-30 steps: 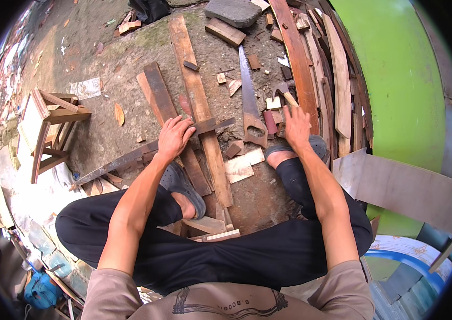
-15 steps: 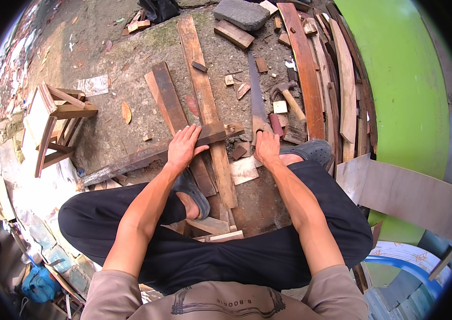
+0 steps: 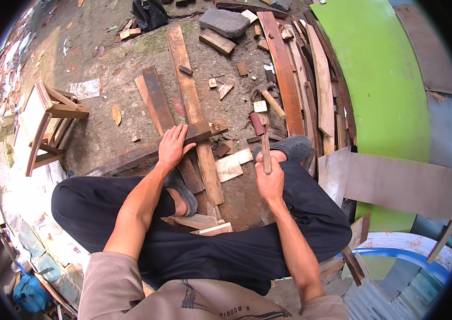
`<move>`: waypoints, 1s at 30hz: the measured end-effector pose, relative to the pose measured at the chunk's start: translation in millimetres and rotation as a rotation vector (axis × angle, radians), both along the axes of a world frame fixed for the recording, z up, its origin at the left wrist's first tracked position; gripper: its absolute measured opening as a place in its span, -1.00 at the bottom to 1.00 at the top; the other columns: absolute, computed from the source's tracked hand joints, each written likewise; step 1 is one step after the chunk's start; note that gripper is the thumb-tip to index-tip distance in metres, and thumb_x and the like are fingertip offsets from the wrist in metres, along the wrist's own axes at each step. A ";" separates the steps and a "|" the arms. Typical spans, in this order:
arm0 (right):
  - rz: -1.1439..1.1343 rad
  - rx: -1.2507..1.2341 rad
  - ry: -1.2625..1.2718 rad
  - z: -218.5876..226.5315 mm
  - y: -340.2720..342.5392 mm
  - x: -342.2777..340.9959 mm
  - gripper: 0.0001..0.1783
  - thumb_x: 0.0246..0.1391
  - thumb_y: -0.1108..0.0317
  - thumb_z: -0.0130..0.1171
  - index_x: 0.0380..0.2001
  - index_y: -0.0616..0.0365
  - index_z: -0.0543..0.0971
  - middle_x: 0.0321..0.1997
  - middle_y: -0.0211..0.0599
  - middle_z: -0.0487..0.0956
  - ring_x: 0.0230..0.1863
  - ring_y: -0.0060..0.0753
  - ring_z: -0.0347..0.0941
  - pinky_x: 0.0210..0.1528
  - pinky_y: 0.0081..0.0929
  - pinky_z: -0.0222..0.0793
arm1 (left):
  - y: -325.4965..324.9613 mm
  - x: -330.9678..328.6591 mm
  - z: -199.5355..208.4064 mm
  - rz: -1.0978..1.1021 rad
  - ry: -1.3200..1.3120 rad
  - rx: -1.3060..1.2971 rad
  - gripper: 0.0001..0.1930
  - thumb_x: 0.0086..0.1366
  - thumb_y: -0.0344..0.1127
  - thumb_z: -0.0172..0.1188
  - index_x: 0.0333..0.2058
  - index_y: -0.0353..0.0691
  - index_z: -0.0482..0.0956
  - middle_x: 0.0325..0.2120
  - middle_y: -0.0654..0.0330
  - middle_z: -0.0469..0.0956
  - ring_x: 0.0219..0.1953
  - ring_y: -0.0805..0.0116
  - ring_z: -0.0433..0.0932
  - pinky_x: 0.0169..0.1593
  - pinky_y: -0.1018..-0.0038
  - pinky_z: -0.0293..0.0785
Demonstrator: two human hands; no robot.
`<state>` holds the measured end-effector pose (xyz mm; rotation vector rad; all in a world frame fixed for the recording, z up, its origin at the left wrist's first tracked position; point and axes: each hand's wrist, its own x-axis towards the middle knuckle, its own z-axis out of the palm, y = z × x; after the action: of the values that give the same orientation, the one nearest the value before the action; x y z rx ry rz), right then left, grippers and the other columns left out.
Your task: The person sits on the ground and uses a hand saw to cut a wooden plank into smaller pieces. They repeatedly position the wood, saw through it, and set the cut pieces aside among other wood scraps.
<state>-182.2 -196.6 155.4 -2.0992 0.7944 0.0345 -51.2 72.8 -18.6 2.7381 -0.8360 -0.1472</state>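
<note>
My left hand lies flat on a dark wooden beam, its fingers stretched across the top and the thumb along the near side. That beam rests crosswise over a long brown plank and a shorter pair of boards. Over by my right foot, my right hand is closed round the wooden handle of a handsaw. The handle shows narrow side on, and I cannot make out the blade. A claw hammer with a wooden handle lies just beyond, beside a dark red cylinder.
A small wooden stool lies on its side at the left. Long boards are stacked at the right, against a green panel. A grey block sits at the back. Small offcuts litter the ground between my feet.
My right hand has lifted the saw off the ground and drawn it back toward me, turning it. The left hand stays on the beam. The view has shifted slightly right.
</note>
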 end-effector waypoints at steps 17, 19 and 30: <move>0.013 0.199 0.040 93.1 106.8 -42.4 -0.76 0.19 0.26 0.18 -0.41 0.25 0.51 -0.60 -0.05 0.55 -0.56 -0.02 0.55 -0.45 -0.19 0.40 | 4.7 46.8 14.3 -0.027 0.270 0.001 -0.32 0.19 0.22 0.23 0.08 -0.24 0.51 -0.04 0.07 0.53 0.08 0.09 0.46 0.13 0.26 0.44; -0.080 0.271 0.032 90.7 104.8 -43.5 -0.76 0.22 0.27 0.16 -0.41 0.25 0.52 -0.64 -0.19 0.51 -0.61 -0.24 0.50 -0.50 -0.32 0.35 | 5.4 41.5 13.7 -0.013 0.228 -0.039 -0.31 0.19 0.22 0.23 0.08 -0.24 0.51 -0.04 0.08 0.54 0.06 0.10 0.48 0.10 0.27 0.47; -0.727 1.111 -0.068 71.2 63.5 -43.0 -0.72 0.31 0.21 0.01 -0.32 0.26 0.44 -0.66 -0.38 0.33 -0.71 -0.49 0.25 -0.60 -0.46 0.26 | 5.6 27.5 3.5 -0.013 0.118 -0.060 -0.28 0.15 0.21 0.27 0.11 -0.24 0.47 -0.05 0.12 0.53 0.00 0.13 0.49 0.06 0.28 0.47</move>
<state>-225.3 -133.1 226.6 -0.7160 1.1078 0.0052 -23.7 78.3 -15.1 2.6402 -0.8120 -0.2791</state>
